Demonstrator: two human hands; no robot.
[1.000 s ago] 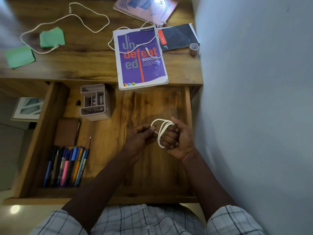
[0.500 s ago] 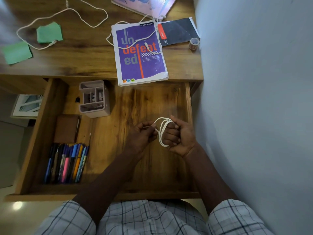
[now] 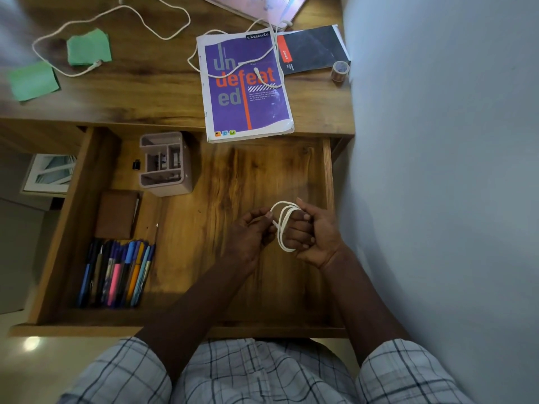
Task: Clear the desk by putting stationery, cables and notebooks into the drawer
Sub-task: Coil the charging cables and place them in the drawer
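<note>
White cable (image 3: pixel 284 225), wound in several loops, sits around the fingers of the right hand (image 3: pixel 313 233), whose grip is curled shut on the coil. The left hand (image 3: pixel 250 233) pinches the cable's loose end just beside the loops, thumb and fingers pressed together on it. Both hands hover over the bare right part of the open drawer (image 3: pixel 233 199).

Inside the drawer, left of the hands, a row of pens (image 3: pixel 116 272) lies against the front left corner. Beyond the pens rests a brown wallet-like pad (image 3: pixel 116 214), and farther back stands a pale desk organizer (image 3: pixel 164 163) with a small black clip (image 3: pixel 136 164) beside it.

On the counter (image 3: pixel 145 91) behind the drawer, a purple notebook (image 3: pixel 246 86) overhangs the edge, with a second white cable (image 3: pixel 262 53) draped across its cover. Right of the notebook lie a dark booklet (image 3: pixel 312 49) and a small tape roll (image 3: pixel 339 70). Left of the notebook, a third white cable (image 3: pixel 116 13) loops around green paper notes (image 3: pixel 89 49).
</note>
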